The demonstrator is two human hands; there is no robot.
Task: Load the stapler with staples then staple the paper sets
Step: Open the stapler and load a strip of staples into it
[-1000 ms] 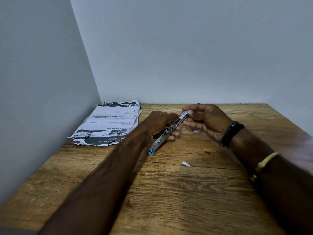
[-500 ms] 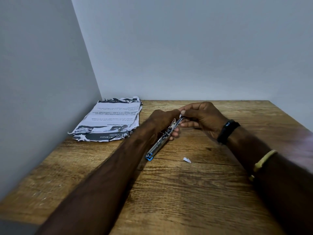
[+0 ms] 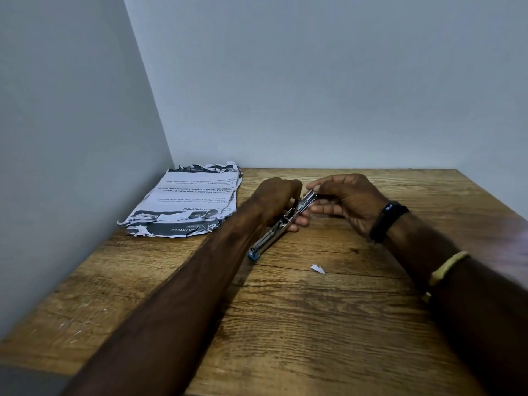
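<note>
Your left hand [image 3: 275, 200] grips the stapler [image 3: 281, 224], right hand [image 3: 347, 200] pinching its top end. Feed the staples straight along the channel, stapler steady

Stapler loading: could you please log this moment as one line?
stage: loading | left hand: holds stapler | right hand: pinches its far end | paper stack: far-left on table, untouched | paper scrap: loose

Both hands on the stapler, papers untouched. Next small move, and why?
Probably keep seating staples: the left hand grips the opened stapler while the right hand pinches its far end, and the paper stack lies aside, so loading looks unfinished.
</note>
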